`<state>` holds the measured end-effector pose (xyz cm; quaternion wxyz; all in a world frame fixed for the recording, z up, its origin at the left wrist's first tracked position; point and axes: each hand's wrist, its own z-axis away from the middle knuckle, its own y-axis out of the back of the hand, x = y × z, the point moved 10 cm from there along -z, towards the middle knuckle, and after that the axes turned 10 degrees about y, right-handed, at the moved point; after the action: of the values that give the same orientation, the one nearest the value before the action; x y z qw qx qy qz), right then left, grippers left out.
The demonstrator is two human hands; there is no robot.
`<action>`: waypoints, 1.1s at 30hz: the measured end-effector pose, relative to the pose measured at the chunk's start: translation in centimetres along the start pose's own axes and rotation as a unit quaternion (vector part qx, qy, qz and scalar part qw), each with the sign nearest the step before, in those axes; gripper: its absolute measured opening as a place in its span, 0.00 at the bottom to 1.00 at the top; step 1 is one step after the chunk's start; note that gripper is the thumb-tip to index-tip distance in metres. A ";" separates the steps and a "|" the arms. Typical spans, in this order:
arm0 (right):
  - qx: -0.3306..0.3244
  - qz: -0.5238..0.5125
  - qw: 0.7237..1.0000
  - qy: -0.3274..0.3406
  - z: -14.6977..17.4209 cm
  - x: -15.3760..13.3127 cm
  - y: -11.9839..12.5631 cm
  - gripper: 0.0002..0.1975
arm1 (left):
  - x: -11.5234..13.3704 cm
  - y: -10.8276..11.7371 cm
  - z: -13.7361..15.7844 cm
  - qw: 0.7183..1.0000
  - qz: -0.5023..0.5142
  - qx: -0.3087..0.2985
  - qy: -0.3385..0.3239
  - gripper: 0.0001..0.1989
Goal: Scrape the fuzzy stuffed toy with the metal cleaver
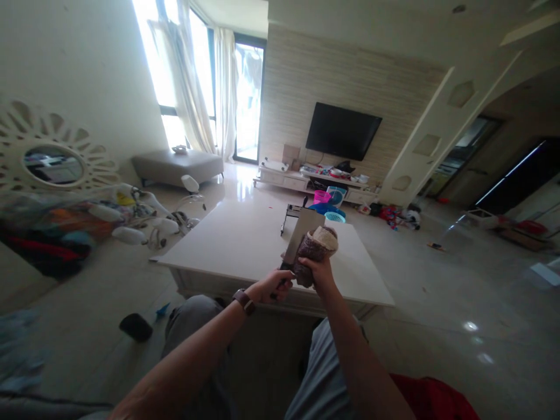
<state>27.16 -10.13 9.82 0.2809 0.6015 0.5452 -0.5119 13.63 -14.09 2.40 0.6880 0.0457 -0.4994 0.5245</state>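
My left hand [277, 284], with a watch on its wrist, is closed around the dark handle of a knife with a broad grey blade [298, 236], like a cleaver. The blade points up and away, over the table. In my right hand [318, 273] is a dark brown, fuzzy-looking bundle [310, 249] with a cream-coloured part at its top. It sits right beside the blade, overlapping it in view; whether they touch, I cannot tell. Beyond the blade, a black metal frame [289, 217] with an upright handle stands on the white table [227, 239], partly hidden.
Past the table's far edge are a light blue basket [335, 217] and a pink basket [322, 197]. A low TV cabinet [284, 179] lines the back wall. At left lie a white lamp-like fixture [130, 235] and a bagged heap [65, 233]. A dark slipper-like object [136, 328] lies on the floor.
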 end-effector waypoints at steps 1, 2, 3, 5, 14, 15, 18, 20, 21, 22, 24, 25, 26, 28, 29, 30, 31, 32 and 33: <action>0.005 -0.002 1.000 0.007 0.0 -0.2 -0.3 0.37 | 0.0 -0.1 0.2 1.000 0.002 0.000 -0.006 0.18; 0.008 -0.002 1.000 0.010 0.0 -0.3 -0.5 0.37 | 0.0 -0.2 0.3 1.000 0.004 -0.003 -0.012 0.18; 0.009 -0.001 1.000 0.012 0.0 -0.2 -0.8 0.37 | 0.1 -0.1 0.4 1.000 0.006 -0.008 -0.016 0.17; 0.004 0.004 1.000 0.016 -0.1 0.2 -1.4 0.37 | 0.1 0.5 0.5 1.000 0.009 -0.016 -0.023 0.17; -0.011 0.079 0.996 0.039 -1.2 1.3 -2.1 0.32 | 0.7 2.8 -1.7 0.997 0.015 0.013 -0.070 0.15; -0.015 0.089 0.995 0.041 -1.7 1.5 -1.8 0.32 | 0.8 2.9 -2.3 0.998 0.014 0.009 -0.066 0.15; -0.027 0.108 0.993 0.027 -3.3 2.6 -0.4 0.33 | 1.6 3.7 -4.0 0.999 -0.008 0.004 -0.047 0.16; -0.041 0.108 0.993 0.011 -4.6 3.6 0.5 0.33 | 2.6 4.6 -5.2 0.999 -0.040 0.007 -0.032 0.17; -0.049 0.107 0.993 0.005 -5.3 4.1 0.9 0.32 | 3.2 5.1 -5.8 0.998 -0.058 0.007 -0.024 0.17; -0.056 0.106 0.993 0.000 -6.0 4.6 1.2 0.31 | 3.8 5.6 -6.4 0.997 -0.072 0.006 -0.016 0.18; -0.059 0.103 0.993 -0.008 -7.5 5.5 1.6 0.30 | 4.9 6.5 -7.6 0.997 -0.082 0.002 0.002 0.19; -0.056 0.102 0.993 -0.010 -8.2 6.0 1.7 0.30 | 5.4 6.9 -8.2 0.997 -0.082 0.000 0.008 0.19; -0.050 0.099 0.994 -0.010 -8.9 6.5 1.7 0.32 | 5.8 7.3 -8.9 0.997 -0.078 0.001 0.012 0.19; -0.036 0.082 0.996 -0.010 -10.0 7.9 1.1 0.35 | 6.0 8.3 -10.2 0.998 -0.065 0.011 0.022 0.19; -0.032 0.066 0.997 -0.014 -10.4 8.8 0.5 0.36 | 5.9 8.6 -10.8 0.998 -0.054 0.018 0.027 0.18; -0.031 0.045 0.998 -0.021 -10.7 9.8 -0.2 0.36 | 5.7 8.9 -11.4 0.999 -0.038 0.024 0.030 0.18; -0.031 0.021 0.999 -0.029 -11.0 10.8 -0.9 0.35 | 5.5 9.1 -11.9 0.999 -0.020 0.030 0.032 0.17; -0.029 -0.003 0.999 -0.036 -11.2 11.9 -1.6 0.34 | 5.4 9.1 -12.4 0.999 -0.001 0.033 0.029 0.16; -0.024 -0.024 0.998 -0.043 -11.4 12.9 -2.1 0.31 | 5.5 9.2 -12.8 0.999 0.019 0.041 0.019 0.15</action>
<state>27.23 5.37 2.05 0.3061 0.5584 0.5591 -0.5309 14.46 1.27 -4.17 0.6849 0.0549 -0.4651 0.5583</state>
